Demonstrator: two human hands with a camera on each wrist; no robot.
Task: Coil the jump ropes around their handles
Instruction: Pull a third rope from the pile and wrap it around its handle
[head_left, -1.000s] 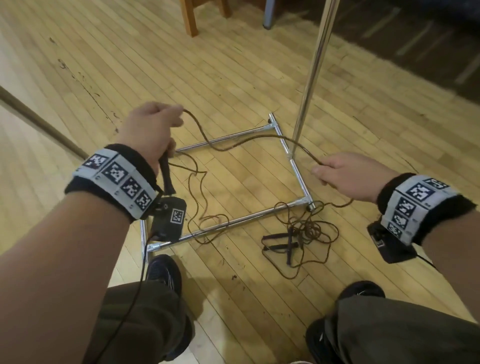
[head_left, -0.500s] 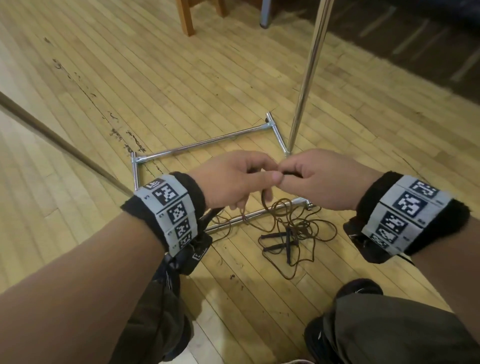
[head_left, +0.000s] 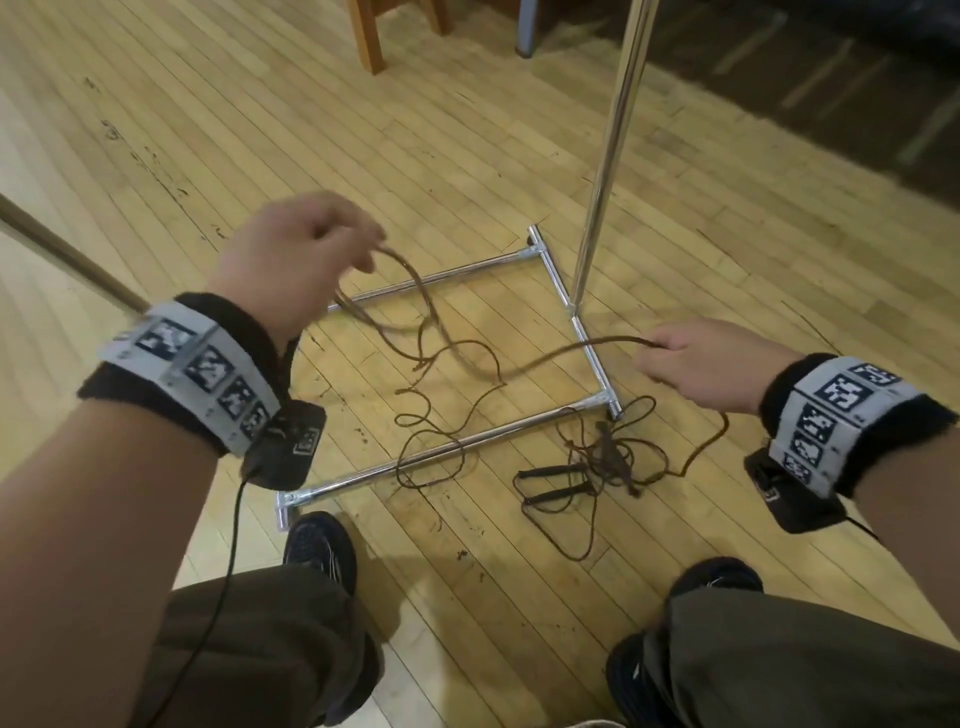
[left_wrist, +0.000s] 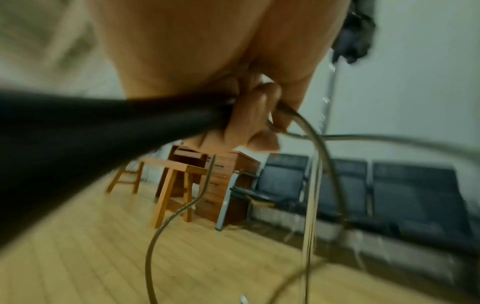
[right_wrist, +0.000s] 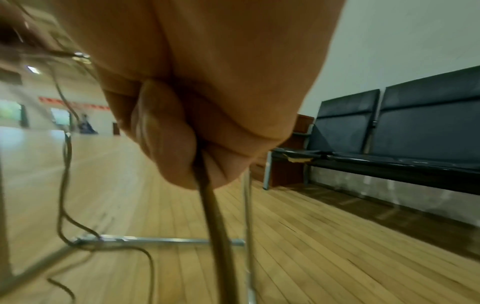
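Both hands (head_left: 298, 254) (head_left: 706, 364) grip rope (head_left: 519, 369), apart.

No words or numbers can be read; the wristbands (head_left: 197, 358) carry only black-and-white square code markers.

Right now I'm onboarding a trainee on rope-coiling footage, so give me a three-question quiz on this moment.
1. True or false: the right hand pinches the brown rope.
2. Besides rope loops, the left hand grips:
A. a black handle
B. the chrome pole
C. a shoe
3. Fill in: the second jump rope lies tangled on the floor beside a corner of the chrome ____.

Key
1. True: the rope runs out from between its thumb and fingers.
2. A: the left wrist view shows it in the palm.
3. Frame.
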